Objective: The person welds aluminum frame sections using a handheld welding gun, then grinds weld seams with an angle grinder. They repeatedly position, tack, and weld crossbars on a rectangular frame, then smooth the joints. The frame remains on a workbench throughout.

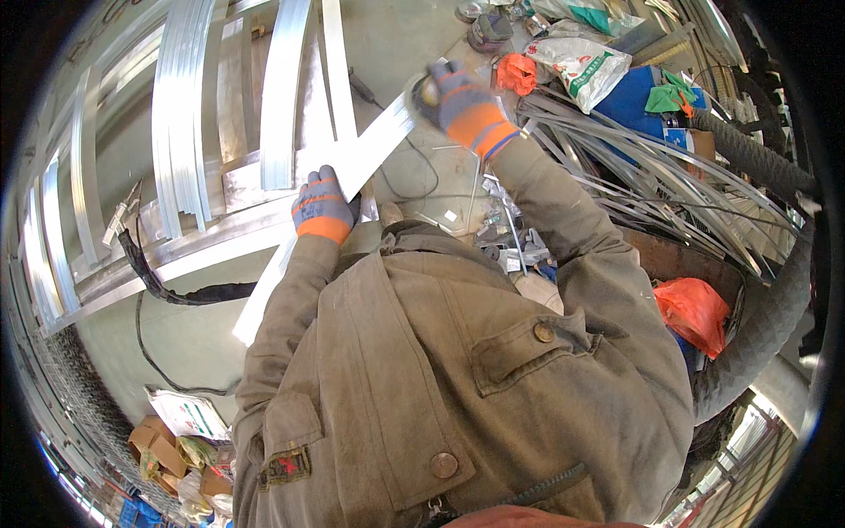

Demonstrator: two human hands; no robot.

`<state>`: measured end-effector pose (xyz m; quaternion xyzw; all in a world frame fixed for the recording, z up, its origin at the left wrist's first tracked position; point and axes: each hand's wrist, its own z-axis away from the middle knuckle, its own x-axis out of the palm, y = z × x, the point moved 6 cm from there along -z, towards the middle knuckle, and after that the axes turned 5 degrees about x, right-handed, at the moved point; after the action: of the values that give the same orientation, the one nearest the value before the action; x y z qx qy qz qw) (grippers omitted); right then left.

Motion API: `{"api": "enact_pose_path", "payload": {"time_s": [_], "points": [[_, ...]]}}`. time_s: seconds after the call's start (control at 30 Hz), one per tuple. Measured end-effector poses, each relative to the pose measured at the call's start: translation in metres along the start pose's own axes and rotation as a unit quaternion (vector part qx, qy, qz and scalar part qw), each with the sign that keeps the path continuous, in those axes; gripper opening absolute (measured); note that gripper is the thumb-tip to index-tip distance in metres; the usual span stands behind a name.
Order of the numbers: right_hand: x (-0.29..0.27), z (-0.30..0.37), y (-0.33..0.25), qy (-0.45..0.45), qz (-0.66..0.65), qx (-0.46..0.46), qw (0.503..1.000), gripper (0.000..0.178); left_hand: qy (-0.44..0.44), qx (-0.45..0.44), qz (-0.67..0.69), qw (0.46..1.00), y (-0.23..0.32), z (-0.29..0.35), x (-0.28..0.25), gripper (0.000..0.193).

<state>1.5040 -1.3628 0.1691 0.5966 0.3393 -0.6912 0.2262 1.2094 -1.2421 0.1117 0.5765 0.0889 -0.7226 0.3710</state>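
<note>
Two gloved hands [324, 209] [466, 104] and one brown jacket [387, 352] appear. Two round buttons [444, 465] [543, 332] and two orange bundles [516, 74] [693, 312] are also visible.

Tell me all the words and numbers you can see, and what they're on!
I don't copy out writing, but here is where it shows:
Patch on the jacket: small marks, some red, on a dark ground.
White bag at upper right: red and green print, mostly too small to read.
White thing at lower left, perhaps a folded bag: green print, too small and blurred.
</note>
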Motion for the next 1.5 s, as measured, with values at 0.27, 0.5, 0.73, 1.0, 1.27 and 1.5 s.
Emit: {"api": "enact_pose_path", "payload": {"time_s": [0.27,0.5,0.73,1.0,1.27,1.5], "points": [[0.002,-0.009,0.003,-0.018,0.021,0.012,1.0,0.058,0.004,-0.005,0.008,1.0,-0.004,-0.001,-0.001,0.064],[-0.016,-0.022,-0.002,-0.026,0.003,0.061,0.998,0.05,-0.006,-0.002,0.005,1.0,-0.001,0.0,-0.002,0.064],[-0.023,-0.027,-0.003,0.029,0.034,0.076,0.996,0.058,0.005,0.012,0.013,1.0,-0.002,0.002,-0.002,0.067],[0.009,-0.026,-0.026,-0.054,0.01,-0.026,0.998,0.047,0.002,0.008,0.007,1.0,-0.002,0.001,0.001,0.067],[0.021,-0.008,-0.056,-0.06,0.024,-0.055,0.996,0.054,0.003,-0.002,0.012,1.0,-0.003,0.002,-0.001,0.066],[-0.007,-0.041,0.034,0.053,0.03,0.08,0.995,0.059,0.008,-0.002,-0.004,1.0,0.001,0.005,-0.002,0.067]]}}
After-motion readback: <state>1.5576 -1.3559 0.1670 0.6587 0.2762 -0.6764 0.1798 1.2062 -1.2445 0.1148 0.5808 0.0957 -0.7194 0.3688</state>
